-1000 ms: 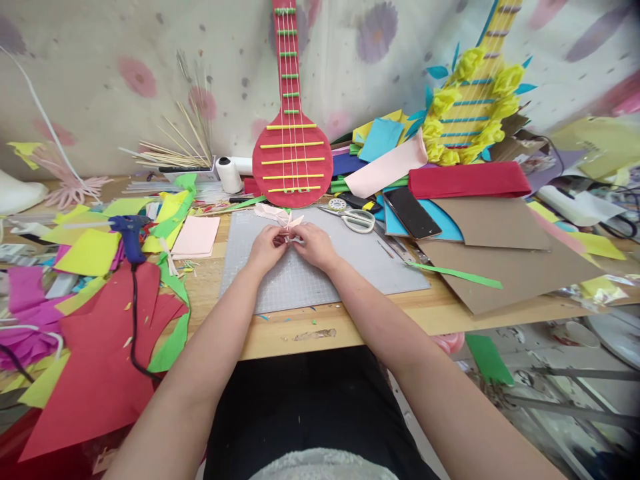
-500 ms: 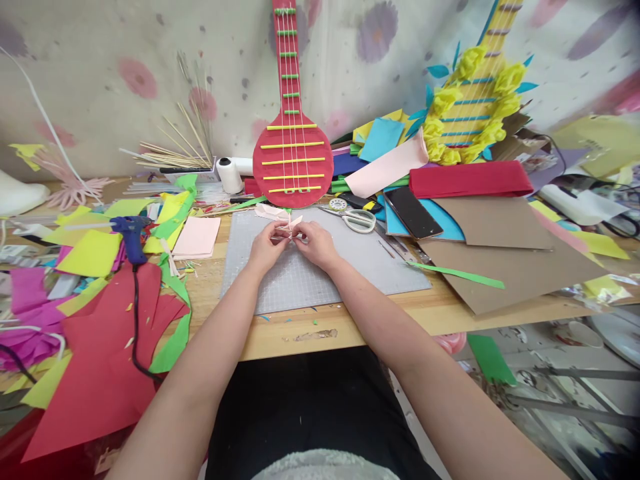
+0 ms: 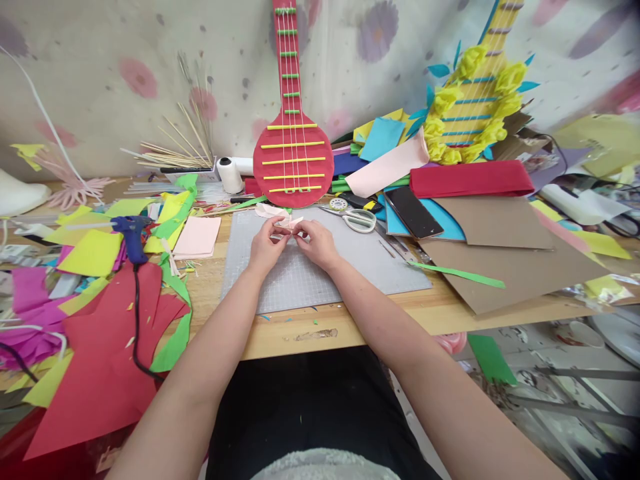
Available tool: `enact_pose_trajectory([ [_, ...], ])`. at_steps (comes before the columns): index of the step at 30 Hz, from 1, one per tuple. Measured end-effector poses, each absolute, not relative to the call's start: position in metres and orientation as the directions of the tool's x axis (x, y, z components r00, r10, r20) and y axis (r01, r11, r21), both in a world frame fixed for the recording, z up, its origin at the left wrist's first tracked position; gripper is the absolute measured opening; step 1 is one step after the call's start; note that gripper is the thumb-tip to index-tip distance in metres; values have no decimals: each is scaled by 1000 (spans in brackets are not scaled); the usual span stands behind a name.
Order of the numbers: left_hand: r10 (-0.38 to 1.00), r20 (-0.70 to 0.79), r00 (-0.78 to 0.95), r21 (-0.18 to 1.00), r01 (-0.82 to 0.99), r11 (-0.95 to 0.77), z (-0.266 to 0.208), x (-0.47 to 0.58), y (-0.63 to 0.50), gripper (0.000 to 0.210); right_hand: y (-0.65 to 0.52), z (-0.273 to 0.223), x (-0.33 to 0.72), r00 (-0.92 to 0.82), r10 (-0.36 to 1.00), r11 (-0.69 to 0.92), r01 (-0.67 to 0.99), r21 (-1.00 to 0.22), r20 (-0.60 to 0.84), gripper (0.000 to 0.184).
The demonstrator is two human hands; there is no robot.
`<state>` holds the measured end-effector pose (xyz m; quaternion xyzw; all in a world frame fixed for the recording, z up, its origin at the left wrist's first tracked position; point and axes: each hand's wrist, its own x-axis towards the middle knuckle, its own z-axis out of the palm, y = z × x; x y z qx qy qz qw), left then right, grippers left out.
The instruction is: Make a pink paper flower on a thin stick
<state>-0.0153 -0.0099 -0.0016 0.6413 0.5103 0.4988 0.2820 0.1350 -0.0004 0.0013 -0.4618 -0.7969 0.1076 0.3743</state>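
A small pink paper piece (image 3: pixel 290 225) sits pinched between both hands just above the far edge of the grey cutting mat (image 3: pixel 320 273). The left hand (image 3: pixel 264 247) closes its fingertips on the piece's left side and the right hand (image 3: pixel 316 243) does the same on the right — each grip is shut on the paper. More pink folded scraps (image 3: pixel 270 211) lie on the mat just beyond the hands. Scissors (image 3: pixel 356 219) rest at the mat's far right corner, and a blue glue gun (image 3: pixel 131 235) lies well to the mat's left among coloured sheets on the desk (image 3: pixel 350 320). The paper looks thin — pulling the hands apart too hard could probably tear it, or a slipping fingertip could spoil the fold.
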Motion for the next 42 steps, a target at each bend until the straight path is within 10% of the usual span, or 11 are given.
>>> enact_pose_trajectory([
  [34,898,440,10,793,465,-393,-3,-13,-9,51,0,3,136,-207,849,513,545,-663,487,7],
  [42,733,678,54,449,759,-471,7,-10,-14,60,7,3,136,-96,908,415,65,-908,408,12],
])
